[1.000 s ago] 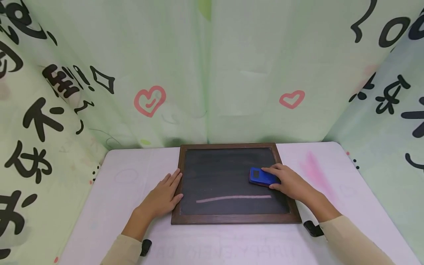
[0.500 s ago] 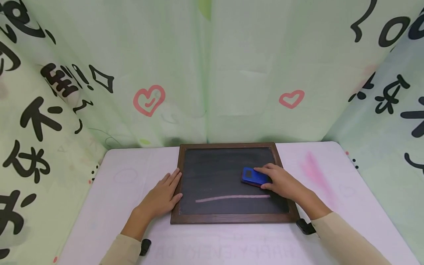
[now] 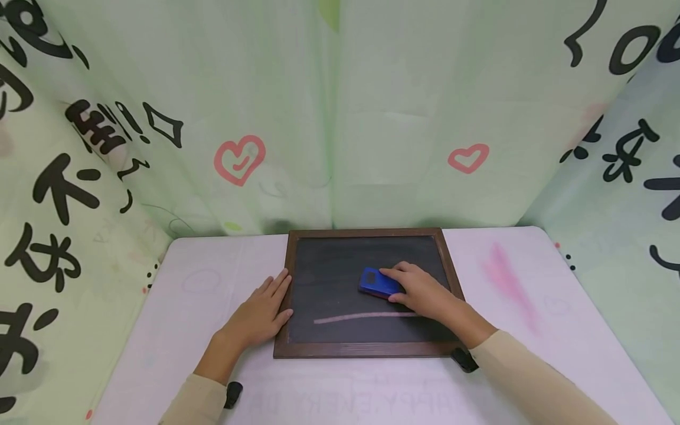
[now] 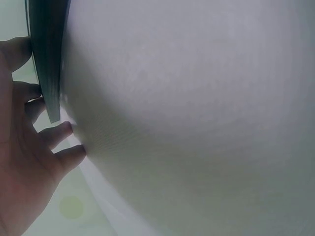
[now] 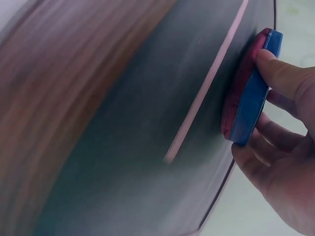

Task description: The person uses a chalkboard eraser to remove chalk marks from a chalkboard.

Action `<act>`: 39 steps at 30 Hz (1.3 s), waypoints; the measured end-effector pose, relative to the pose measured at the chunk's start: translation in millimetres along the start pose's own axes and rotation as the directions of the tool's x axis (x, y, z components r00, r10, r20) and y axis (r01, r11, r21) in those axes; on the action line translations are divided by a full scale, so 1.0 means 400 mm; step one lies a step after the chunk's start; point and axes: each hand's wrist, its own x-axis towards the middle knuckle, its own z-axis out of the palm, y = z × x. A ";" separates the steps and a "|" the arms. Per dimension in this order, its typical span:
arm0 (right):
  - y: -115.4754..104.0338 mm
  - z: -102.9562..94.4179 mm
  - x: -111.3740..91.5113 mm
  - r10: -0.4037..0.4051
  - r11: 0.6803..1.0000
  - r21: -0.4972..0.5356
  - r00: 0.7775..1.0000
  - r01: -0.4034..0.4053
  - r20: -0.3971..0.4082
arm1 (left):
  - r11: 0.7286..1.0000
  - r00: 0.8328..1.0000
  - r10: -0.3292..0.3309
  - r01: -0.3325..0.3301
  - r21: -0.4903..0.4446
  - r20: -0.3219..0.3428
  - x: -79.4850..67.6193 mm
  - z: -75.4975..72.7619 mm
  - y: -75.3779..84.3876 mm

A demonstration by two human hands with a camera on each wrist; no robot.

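Observation:
A small chalkboard (image 3: 329,260) in a brown wooden frame lies on the table. One pale pink chalk line (image 3: 350,317) runs across its lower part. My right hand (image 3: 425,293) grips a blue eraser (image 3: 378,282) between thumb and fingers, above that line. In the right wrist view the eraser's dark red felt side (image 5: 242,88) faces the board, beside the pink line. My left hand (image 3: 258,313) rests at the frame's left edge with its fingers extended. In the left wrist view the thumb and some fingers touch the board's edge (image 4: 48,54).
The white table (image 3: 212,260) carries a pink smear (image 3: 507,283) right of the board. Pale green curtains (image 3: 393,147) with hearts and black lettering enclose the back and sides. A black wrist device (image 3: 464,359) sits under the right wrist, another (image 3: 232,394) under the left.
My right hand has slid the eraser leftward across the board, from near its right side to just right of the middle. The pink line and my left hand stay where they were.

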 end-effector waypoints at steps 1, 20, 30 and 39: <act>-0.010 0.003 0.007 -0.002 1.000 -0.003 1.000 0.002 0.005 | 1.000 1.000 -0.001 0.001 -0.003 0.000 0.000 0.000 0.000; -0.191 0.051 0.149 -0.104 0.989 -0.092 0.990 0.113 0.097 | 1.000 1.000 0.008 -0.008 -0.020 0.004 0.000 -0.005 -0.001; -0.259 0.058 0.184 -0.184 0.974 -0.104 0.970 0.201 0.156 | 1.000 1.000 -0.001 0.002 -0.013 0.020 0.002 0.003 -0.007; -0.287 0.064 0.184 -0.241 0.941 -0.200 0.956 0.272 0.169 | 1.000 1.000 0.007 -0.007 -0.004 0.017 0.005 0.003 -0.010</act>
